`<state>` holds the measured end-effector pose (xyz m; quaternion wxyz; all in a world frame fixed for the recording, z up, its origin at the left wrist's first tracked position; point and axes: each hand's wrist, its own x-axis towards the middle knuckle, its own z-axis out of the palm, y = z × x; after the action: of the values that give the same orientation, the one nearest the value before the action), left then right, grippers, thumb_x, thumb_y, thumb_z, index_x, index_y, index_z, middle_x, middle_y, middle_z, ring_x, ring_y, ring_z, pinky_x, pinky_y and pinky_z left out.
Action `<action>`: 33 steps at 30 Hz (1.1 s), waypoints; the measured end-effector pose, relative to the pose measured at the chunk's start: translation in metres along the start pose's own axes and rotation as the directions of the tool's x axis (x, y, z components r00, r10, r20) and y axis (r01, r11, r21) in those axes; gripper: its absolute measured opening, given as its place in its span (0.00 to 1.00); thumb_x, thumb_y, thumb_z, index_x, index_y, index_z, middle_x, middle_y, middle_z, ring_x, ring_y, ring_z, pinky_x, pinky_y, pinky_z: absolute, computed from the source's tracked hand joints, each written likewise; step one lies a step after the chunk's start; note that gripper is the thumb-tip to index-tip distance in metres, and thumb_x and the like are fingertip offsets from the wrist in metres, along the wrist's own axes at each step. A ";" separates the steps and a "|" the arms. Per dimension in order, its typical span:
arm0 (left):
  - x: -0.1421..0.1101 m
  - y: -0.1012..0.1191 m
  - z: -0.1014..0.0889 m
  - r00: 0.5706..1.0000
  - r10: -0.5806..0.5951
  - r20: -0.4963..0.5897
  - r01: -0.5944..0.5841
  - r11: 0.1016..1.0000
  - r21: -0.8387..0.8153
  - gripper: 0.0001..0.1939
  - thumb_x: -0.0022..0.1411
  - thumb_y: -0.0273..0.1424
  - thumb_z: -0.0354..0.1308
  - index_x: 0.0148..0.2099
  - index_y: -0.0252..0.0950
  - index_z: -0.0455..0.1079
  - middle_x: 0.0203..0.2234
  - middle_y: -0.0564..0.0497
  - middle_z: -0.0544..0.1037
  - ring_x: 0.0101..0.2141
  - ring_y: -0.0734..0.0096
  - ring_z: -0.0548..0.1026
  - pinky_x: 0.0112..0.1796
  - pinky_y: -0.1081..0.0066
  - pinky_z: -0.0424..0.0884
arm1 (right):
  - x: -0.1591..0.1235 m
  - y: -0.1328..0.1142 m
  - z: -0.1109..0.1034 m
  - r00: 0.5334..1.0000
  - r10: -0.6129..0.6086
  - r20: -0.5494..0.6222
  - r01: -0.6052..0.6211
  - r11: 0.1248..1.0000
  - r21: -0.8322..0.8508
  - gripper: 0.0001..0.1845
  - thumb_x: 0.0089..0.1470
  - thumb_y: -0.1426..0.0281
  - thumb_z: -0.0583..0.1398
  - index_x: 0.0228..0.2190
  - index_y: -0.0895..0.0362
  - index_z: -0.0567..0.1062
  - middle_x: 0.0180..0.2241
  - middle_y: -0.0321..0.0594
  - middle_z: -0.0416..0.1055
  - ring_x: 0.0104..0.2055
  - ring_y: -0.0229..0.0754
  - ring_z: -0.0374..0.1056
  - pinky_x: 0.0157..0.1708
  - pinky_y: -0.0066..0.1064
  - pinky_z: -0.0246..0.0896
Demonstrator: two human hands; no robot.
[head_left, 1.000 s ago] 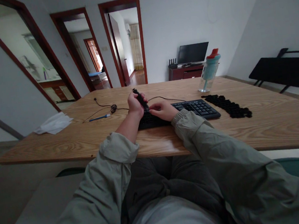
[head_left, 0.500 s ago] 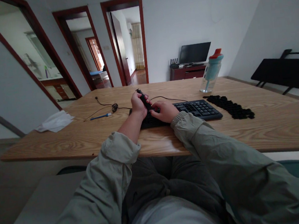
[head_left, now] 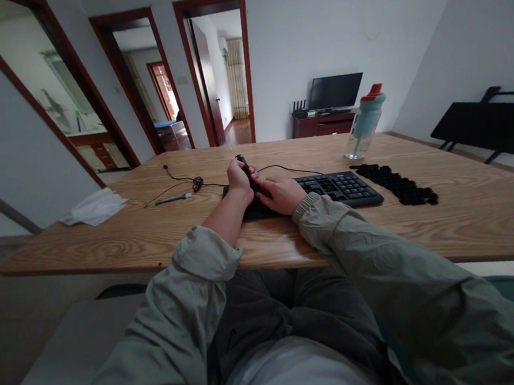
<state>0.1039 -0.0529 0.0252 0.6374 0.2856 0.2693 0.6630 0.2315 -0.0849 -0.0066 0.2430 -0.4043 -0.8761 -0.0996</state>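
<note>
My left hand (head_left: 239,181) is wrapped round a black cylindrical tool (head_left: 241,160), whose upper end leans up and away from me; its exact kind does not show. My right hand (head_left: 282,193) is closed at the tool's lower end, fingertips against it and partly hidden. Beneath both hands lies a black keyboard (head_left: 353,190), with its left half mostly covered by them. Some key places near its middle look bare. Right of the keyboard, a band of small black pieces (head_left: 396,184), resembling loose keycaps, is laid out on the wooden table (head_left: 188,239).
Left of the keyboard lie a blue brush (head_left: 172,199) and a coiled black cable (head_left: 197,184). White tissue (head_left: 94,208) rests at the table's left edge. A clear bottle with a red and teal lid (head_left: 363,123) stands at the back right.
The black tool has turned slightly in my left hand, and my right hand's fingers have closed up towards it. The things on the table have stayed put.
</note>
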 end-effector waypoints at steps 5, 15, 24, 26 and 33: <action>-0.004 0.003 0.003 0.999 -0.044 -0.026 0.044 0.999 -0.019 0.11 0.55 0.34 0.44 0.23 0.38 0.53 0.15 0.55 0.57 0.13 0.79 0.54 0.15 0.75 0.50 | -0.002 -0.002 0.001 1.000 -0.010 0.000 0.010 0.997 -0.076 0.24 0.63 0.61 0.50 0.54 0.60 0.71 0.46 0.52 0.74 0.47 0.51 0.68 0.44 0.36 0.59; -0.002 0.003 0.006 0.996 -0.075 -0.054 0.073 0.996 -0.052 0.11 0.56 0.35 0.45 0.23 0.38 0.52 0.14 0.56 0.55 0.13 0.80 0.52 0.14 0.76 0.48 | -0.004 -0.010 -0.001 0.999 0.047 0.004 -0.046 0.988 -0.150 0.27 0.65 0.62 0.47 0.60 0.61 0.66 0.50 0.54 0.71 0.51 0.52 0.66 0.47 0.38 0.59; 0.006 0.012 -0.008 0.994 -0.090 0.056 0.094 0.994 -0.061 0.11 0.56 0.36 0.46 0.25 0.37 0.58 0.16 0.52 0.62 0.15 0.76 0.60 0.16 0.74 0.58 | -0.005 0.003 -0.007 1.000 0.006 -0.011 -0.006 1.000 -0.022 0.25 0.62 0.57 0.52 0.53 0.57 0.72 0.47 0.49 0.72 0.47 0.49 0.68 0.42 0.35 0.60; 0.011 0.016 -0.012 0.997 -0.065 0.040 0.067 0.997 -0.032 0.11 0.57 0.37 0.46 0.26 0.36 0.60 0.17 0.52 0.63 0.15 0.75 0.62 0.16 0.74 0.59 | -0.005 0.013 -0.007 0.997 0.060 -0.040 -0.059 0.998 0.026 0.22 0.60 0.58 0.54 0.49 0.57 0.74 0.45 0.47 0.72 0.44 0.48 0.69 0.42 0.35 0.61; 0.024 0.031 -0.032 0.999 0.003 0.046 -0.013 0.979 0.203 0.09 0.56 0.37 0.49 0.31 0.36 0.63 0.20 0.54 0.66 0.15 0.76 0.63 0.16 0.75 0.58 | -0.003 0.062 -0.008 0.960 0.250 -0.122 -0.232 0.961 0.148 0.18 0.57 0.63 0.55 0.42 0.60 0.77 0.36 0.45 0.73 0.36 0.45 0.68 0.40 0.35 0.61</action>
<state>0.0592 -0.0298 0.0264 0.6083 0.3654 0.3199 0.6279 0.2825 -0.0497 -0.0023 0.3403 -0.4832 -0.8057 -0.0390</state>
